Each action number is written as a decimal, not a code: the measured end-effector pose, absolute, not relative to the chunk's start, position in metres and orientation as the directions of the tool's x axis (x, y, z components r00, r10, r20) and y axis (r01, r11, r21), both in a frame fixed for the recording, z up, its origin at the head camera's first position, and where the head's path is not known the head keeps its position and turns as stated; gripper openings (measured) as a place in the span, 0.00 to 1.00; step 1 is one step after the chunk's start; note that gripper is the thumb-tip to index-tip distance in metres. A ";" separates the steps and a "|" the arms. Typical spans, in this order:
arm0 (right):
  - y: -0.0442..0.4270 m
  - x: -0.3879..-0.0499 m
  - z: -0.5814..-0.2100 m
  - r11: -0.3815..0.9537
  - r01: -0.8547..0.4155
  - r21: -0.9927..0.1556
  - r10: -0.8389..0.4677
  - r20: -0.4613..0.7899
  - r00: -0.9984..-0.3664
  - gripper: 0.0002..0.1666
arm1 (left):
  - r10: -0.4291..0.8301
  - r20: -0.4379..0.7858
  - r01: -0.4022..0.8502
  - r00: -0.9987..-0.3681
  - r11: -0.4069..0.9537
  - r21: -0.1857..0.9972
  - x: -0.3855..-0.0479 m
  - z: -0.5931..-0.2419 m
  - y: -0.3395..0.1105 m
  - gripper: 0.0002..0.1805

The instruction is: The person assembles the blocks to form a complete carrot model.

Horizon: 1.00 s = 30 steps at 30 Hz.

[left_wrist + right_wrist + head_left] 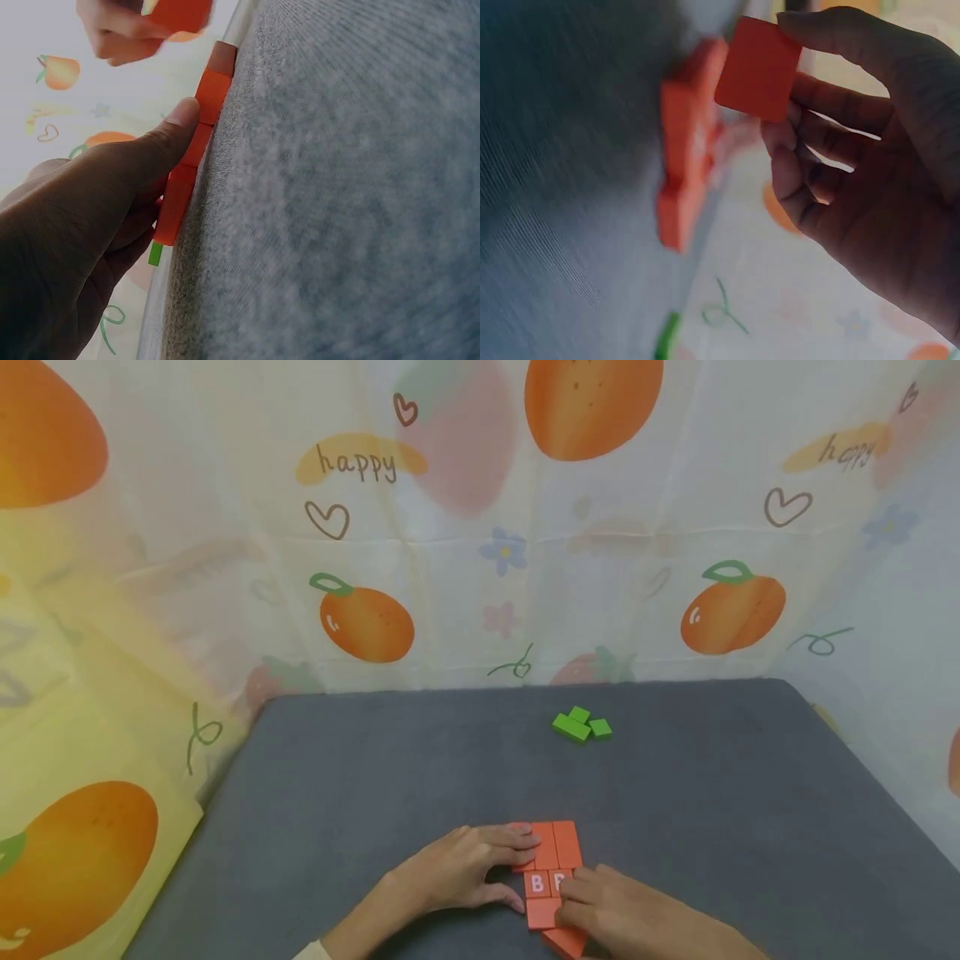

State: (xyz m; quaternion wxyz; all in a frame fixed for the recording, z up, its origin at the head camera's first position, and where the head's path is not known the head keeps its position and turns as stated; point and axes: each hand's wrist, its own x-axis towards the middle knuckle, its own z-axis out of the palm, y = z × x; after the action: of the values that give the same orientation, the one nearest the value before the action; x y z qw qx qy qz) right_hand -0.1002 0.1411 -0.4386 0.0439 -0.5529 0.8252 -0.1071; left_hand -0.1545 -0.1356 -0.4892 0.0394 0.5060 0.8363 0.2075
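Note:
Orange-red blocks lie flat and close together on the grey table. Two small ones show white letters: a B and another letter partly covered by fingers. My left hand rests at the left side of these blocks, fingertips over the upper ones, thumb extended along their edge. The right hand is at their lower right and pinches a loose orange-red block between thumb and fingers. That held block sits tilted below the group in the head view, partly hidden by the hand.
Several green blocks lie together farther back on the table. Behind the table hangs a pale cloth printed with oranges, hearts and words. A yellowish stretch of cloth borders the left side.

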 end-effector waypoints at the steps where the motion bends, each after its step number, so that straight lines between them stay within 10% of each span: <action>1: 0.137 -0.100 -0.444 0.343 -0.913 -0.221 -0.932 0.045 -0.361 0.13 | 0.861 0.145 0.828 -0.487 0.403 0.389 -0.154 -0.489 -0.136 0.33; 10: 0.130 -0.103 -0.486 0.358 -0.913 -0.197 -0.927 0.045 -0.373 0.22 | 0.862 0.144 0.833 -0.486 0.406 0.377 -0.153 -0.489 -0.136 0.34; 30: 0.127 -0.096 -0.454 0.462 -0.859 -0.218 -0.883 -0.024 -0.469 0.21 | 0.862 0.145 0.832 -0.486 0.406 0.378 -0.152 -0.487 -0.135 0.34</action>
State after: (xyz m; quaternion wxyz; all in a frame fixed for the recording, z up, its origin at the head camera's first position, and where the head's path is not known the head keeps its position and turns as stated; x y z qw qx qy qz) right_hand -0.0965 0.1271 -0.4539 0.0668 -0.5110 0.8525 -0.0881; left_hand -0.1520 -0.1349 -0.4867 0.0365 0.5056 0.8376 0.2037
